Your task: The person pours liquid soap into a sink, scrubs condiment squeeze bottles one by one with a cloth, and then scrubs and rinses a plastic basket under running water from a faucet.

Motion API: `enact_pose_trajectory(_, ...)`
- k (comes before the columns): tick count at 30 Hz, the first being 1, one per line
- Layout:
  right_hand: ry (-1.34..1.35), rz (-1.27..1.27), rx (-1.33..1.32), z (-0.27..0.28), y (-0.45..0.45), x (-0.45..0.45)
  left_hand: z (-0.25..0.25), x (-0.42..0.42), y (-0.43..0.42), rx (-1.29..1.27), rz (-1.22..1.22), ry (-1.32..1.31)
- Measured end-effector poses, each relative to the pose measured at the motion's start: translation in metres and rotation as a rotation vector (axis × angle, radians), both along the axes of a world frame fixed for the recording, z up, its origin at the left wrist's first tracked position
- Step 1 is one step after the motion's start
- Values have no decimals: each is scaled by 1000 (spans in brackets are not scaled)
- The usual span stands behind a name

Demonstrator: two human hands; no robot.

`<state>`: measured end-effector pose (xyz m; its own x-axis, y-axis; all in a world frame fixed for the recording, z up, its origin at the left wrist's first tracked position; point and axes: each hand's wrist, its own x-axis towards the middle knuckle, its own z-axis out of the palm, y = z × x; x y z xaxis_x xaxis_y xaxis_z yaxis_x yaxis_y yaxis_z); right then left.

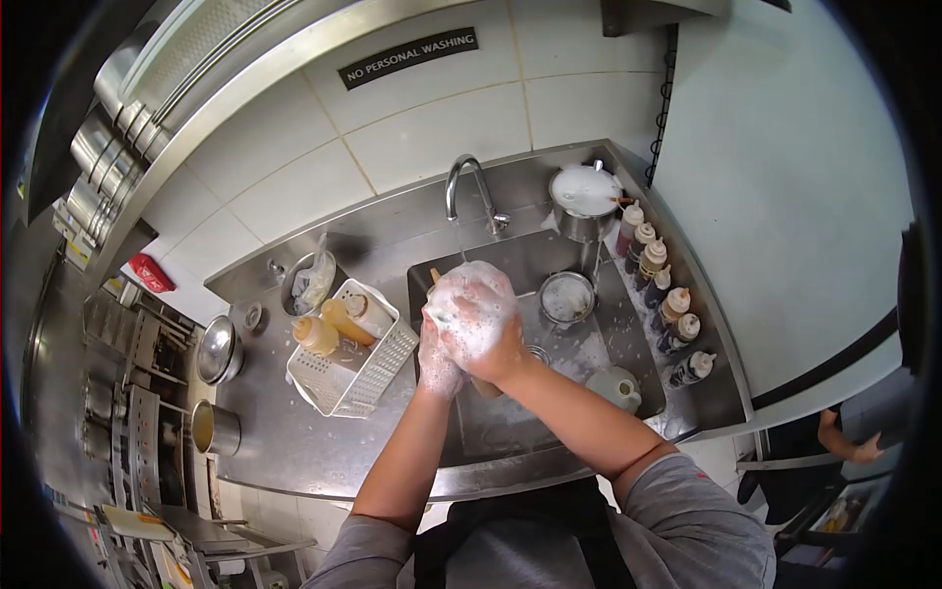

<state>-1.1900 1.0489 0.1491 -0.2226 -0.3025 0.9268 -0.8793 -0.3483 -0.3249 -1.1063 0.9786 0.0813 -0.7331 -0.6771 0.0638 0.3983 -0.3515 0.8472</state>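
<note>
Over the sink basin (471,427), thick white foam covers both of my hands. My left hand (437,365) is closed at the left side of the lather, its fingers mostly hidden. From the right, my right hand (497,346) wraps over the foamy bundle (473,299), fingers bent. What they grip is buried in suds; a small tan tip pokes out at upper left and a tan piece shows below the hands. Just behind them stands the curved faucet (463,177), with a thin stream of water falling from it.
A white plastic basket (368,378) with several squeeze bottles stands at left, near a metal bowl (309,285). On the right are a foam-filled pot (584,221), a strainer-like round vessel (567,297), a pale container (616,388) and a row of sauce bottles (654,257). Another person's arm (834,437) shows at far right.
</note>
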Motion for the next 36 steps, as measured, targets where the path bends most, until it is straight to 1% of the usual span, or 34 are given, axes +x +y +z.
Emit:
enact_pose_trajectory(1,-8,-8,-2,0,1,-4,-2,1,2,9,15,20)
enact_pose_trajectory(2,-313,126,101,-1,-2,-13,1,1,5,7,5,16)
enact_pose_trajectory(3,-613,264,200,-4,-5,-20,6,-2,6,-59,-15,6)
enact_pose_trajectory(4,-375,110,42,-15,-14,-19,10,-3,7,-127,-35,-4)
enact_pose_trajectory(5,-372,104,31,-6,-9,-20,14,-5,8,-137,-43,-1)
enact_pose_trajectory(7,24,158,-187,12,5,-15,15,-3,16,-39,23,120)
enact_pose_trajectory(8,17,154,-188,8,4,-15,18,-5,20,-68,56,69)
enact_pose_trajectory(11,-314,72,1,-13,-7,-18,21,-14,14,-134,90,57)
enact_pose_trajectory(12,-223,-49,-43,-7,8,-2,34,-14,19,-167,118,76)
enact_pose_trajectory(13,-154,-121,-83,-17,17,8,21,-12,1,-71,1,215)
enact_pose_trajectory(15,18,35,-23,-65,35,16,42,-7,9,-125,174,33)
enact_pose_trajectory(16,53,58,-10,-96,38,13,44,-7,7,-146,234,2)
enact_pose_trajectory(17,86,80,5,-97,42,12,44,-9,6,-149,233,-4)
enact_pose_trajectory(18,43,-8,-45,-97,41,9,42,-11,7,-126,213,28)
enact_pose_trajectory(19,30,-12,-43,-96,31,5,40,-14,8,-101,190,56)
enact_pose_trajectory(20,-62,-30,-4,-80,15,0,37,-14,-1,-257,183,49)
enact_pose_trajectory(21,-149,-50,34,-62,3,-6,39,-19,-4,-268,228,36)
enact_pose_trajectory(23,-370,-32,57,-10,-3,-12,51,-29,14,-201,173,85)
enact_pose_trajectory(24,-261,-57,-42,4,0,-9,48,-31,15,-132,107,131)
enact_pose_trajectory(25,-271,-63,-46,-4,4,-5,38,-28,4,-135,100,121)
enact_pose_trajectory(27,-11,-227,28,-43,20,9,20,-20,-24,-72,-95,187)
enact_pose_trajectory(28,121,-276,-20,-71,30,10,36,-26,2,-178,75,113)
enact_pose_trajectory(29,126,-281,-22,-87,35,3,46,-31,13,-125,222,18)
enact_pose_trajectory(31,-234,-219,-121,-107,41,-3,46,-34,17,-55,159,46)
enact_pose_trajectory(32,-235,-216,-115,-105,42,-6,43,-36,13,-50,163,45)
enact_pose_trajectory(34,-1638,653,33,-99,43,-12,31,-38,-3,28,-249,129)
enact_pose_trajectory(35,-1635,654,34,-103,43,-14,20,-40,-13,27,-248,132)
enact_pose_trajectory(36,-1920,998,219,-114,42,-16,8,-43,-23,80,-513,214)
